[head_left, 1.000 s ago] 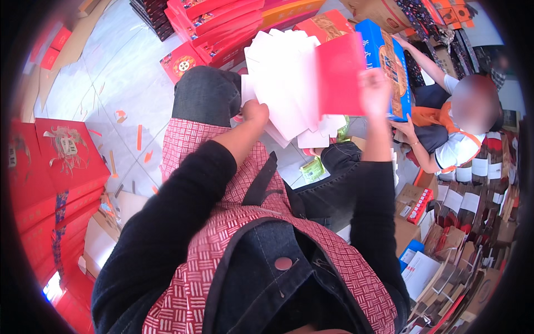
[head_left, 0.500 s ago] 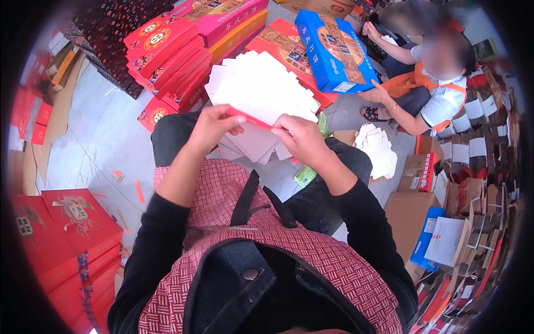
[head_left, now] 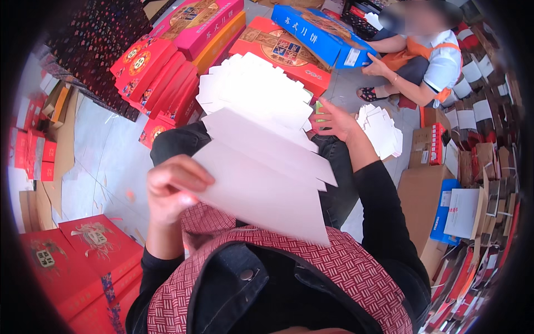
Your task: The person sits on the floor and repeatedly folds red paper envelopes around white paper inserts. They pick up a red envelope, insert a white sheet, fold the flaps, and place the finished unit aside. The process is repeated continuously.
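My left hand (head_left: 173,186) pinches the left edge of a large flat card box blank (head_left: 261,186), its white face turned up and slightly blurred. The blank hangs tilted above my lap, with a crease across it and notched corners on the right. Past its far edge lies a fanned pile of white card blanks (head_left: 253,89), partly covered by it. My right hand (head_left: 336,119) is held off to the right of the pile, fingers spread and nothing gripped. A bit of green packaging (head_left: 320,111) shows behind those fingers.
Red boxes (head_left: 158,75) are stacked at the far left, beside a pink box (head_left: 203,19) and a red-orange box (head_left: 283,53). A co-worker (head_left: 431,67) holds a blue box (head_left: 320,36). More white blanks (head_left: 379,131) lie right; red cartons (head_left: 89,256) stand near left.
The blank has swung from a red edge held between both hands to its broad white face. My left hand moved nearer; my right hand let go and moved right. The co-worker's blue box has tilted.
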`<state>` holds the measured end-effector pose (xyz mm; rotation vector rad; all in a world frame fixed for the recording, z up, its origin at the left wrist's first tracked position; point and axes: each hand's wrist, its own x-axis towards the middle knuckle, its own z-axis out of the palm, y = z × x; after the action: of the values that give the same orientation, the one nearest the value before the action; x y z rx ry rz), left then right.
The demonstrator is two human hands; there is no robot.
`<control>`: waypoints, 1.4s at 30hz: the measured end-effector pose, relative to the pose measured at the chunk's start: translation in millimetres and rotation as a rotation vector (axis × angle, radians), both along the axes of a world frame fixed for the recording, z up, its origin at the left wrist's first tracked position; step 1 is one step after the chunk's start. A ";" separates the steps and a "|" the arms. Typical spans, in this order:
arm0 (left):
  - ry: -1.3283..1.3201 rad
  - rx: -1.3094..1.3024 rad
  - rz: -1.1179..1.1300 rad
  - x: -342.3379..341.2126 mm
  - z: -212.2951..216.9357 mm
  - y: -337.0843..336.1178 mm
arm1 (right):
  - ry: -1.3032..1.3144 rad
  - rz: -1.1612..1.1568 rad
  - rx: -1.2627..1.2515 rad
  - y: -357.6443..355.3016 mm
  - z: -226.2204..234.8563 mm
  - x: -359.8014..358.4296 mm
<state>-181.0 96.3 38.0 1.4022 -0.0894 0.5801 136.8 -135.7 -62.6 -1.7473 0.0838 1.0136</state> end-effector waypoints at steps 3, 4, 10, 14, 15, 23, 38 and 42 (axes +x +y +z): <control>-0.104 -0.114 -0.051 -4.8 12.9 -4.1 | 0.145 0.314 0.218 0.2 23.8 -2.1; -0.120 -0.154 -0.048 -2.7 19.1 -8.2 | 0.107 0.349 0.243 -2.8 25.8 0.2; -0.043 -0.268 -0.102 10.7 43.3 -30.6 | -0.037 0.598 0.114 -46.0 79.5 6.6; -0.092 -0.320 -0.312 16.5 42.2 -50.8 | -0.825 0.685 -0.350 -73.3 99.4 -23.9; -0.128 -0.283 -0.357 17.6 41.7 -53.7 | -0.759 0.617 -0.334 -76.3 105.2 -30.7; -0.164 -0.254 -0.578 20.0 40.0 -67.0 | -0.370 0.527 -0.061 -84.5 92.5 -42.9; 0.459 -0.338 -0.376 9.5 46.6 -87.8 | -0.161 0.411 -0.417 -129.8 70.9 -88.3; 0.555 0.180 -0.223 22.8 29.7 -90.7 | -0.232 0.557 -0.165 -145.4 52.3 -73.5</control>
<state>-158.2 5.6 67.7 1.6574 0.1494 -0.0145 63.3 -281.1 -10.2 -2.0837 -0.5047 1.2100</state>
